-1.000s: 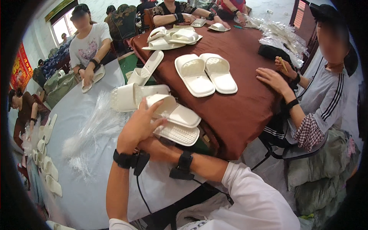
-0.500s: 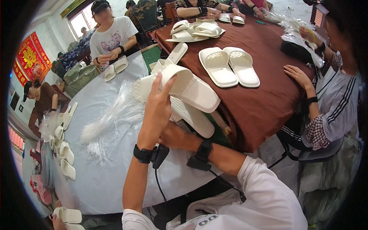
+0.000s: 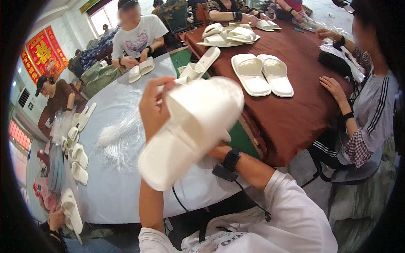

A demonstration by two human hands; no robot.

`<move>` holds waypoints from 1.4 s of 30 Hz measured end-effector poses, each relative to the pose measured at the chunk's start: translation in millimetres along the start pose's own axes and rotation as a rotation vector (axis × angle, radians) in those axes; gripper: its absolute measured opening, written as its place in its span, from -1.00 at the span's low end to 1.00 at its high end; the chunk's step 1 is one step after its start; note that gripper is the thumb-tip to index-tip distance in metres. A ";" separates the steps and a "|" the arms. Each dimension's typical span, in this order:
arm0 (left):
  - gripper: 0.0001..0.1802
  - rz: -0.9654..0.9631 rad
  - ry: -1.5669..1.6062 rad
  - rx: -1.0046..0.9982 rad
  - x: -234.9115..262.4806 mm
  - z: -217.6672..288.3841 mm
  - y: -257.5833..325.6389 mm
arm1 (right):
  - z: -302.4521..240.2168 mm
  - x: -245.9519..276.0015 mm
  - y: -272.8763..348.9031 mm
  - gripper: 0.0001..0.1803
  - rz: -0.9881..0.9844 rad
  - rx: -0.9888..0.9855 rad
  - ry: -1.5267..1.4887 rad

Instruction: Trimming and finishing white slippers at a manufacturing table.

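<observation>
A cream slide slipper (image 3: 168, 147) is held up in front of me, slightly blurred, its strap toward the upper right. At its left edge my left hand (image 3: 156, 103) grips it with bent fingers. My right hand (image 3: 217, 150) lies mostly behind this slipper; only a part near the wrist shows, and its fingers are hidden. A small pale edge (image 3: 227, 137) peeks out above that wrist, perhaps of a second slipper. Just beyond my hands, more cream slippers (image 3: 198, 69) lie on the table. To their right, a pair of slippers (image 3: 261, 76) rests on the brown cloth.
Clear plastic wrapping (image 3: 122, 139) lies on the pale tablecloth (image 3: 109, 202). More slippers (image 3: 230, 36) are heaped at the far side. A row of slippers (image 3: 78, 156) lines the left edge. Co-workers sit around; one rests a hand (image 3: 333, 88) on the brown tablecloth (image 3: 295, 130).
The slipper in my left hand has been turned and brought nearer, its toe end swinging to the lower left. It now covers my right hand. The whole view has shifted slightly.
</observation>
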State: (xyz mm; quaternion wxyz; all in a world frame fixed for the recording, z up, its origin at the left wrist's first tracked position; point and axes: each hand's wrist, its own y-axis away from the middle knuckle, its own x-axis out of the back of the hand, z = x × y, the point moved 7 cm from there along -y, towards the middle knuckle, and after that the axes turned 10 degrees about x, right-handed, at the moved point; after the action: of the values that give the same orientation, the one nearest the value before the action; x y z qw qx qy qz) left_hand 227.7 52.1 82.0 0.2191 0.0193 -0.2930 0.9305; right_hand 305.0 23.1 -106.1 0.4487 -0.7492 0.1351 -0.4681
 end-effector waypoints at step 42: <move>-0.39 -0.273 -0.708 0.243 136.4 -60.4 108.4 | 22.6 22.3 -8.8 -0.50 -0.715 -0.755 -0.897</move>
State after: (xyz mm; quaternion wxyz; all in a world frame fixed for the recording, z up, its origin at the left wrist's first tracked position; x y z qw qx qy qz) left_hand 64.6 60.3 -3.7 0.2223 0.4033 -0.2328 0.8565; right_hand 333.4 26.5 -89.7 -0.0127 -0.9742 -0.1654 -0.1528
